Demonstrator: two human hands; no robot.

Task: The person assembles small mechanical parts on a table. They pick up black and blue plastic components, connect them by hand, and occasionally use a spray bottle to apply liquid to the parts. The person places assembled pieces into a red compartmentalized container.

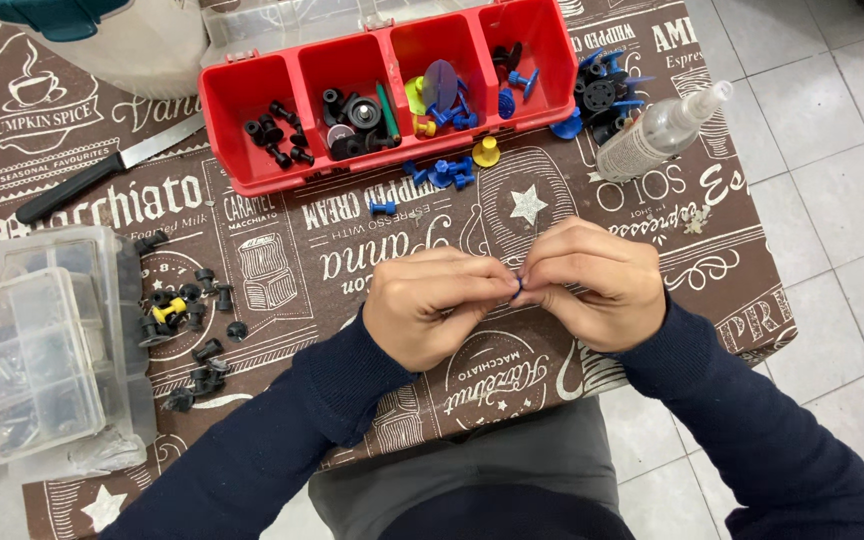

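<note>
- Pinching a tiny blue piece point(519, 286) at the centre, the left hand point(430, 305) and right hand point(592, 285) meet, both grips closed on it.
- Slipping fingertips could drop it onto the surface point(352, 250), among blue pegs point(447, 172) at 12 o'clock.
- Red tray point(252, 165) sits beyond.

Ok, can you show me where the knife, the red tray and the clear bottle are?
knife point(72, 184): head view, on its black handle.
red tray point(252, 176): head view, on its front wall.
clear bottle point(652, 135): head view, on the middle of its body.
</note>
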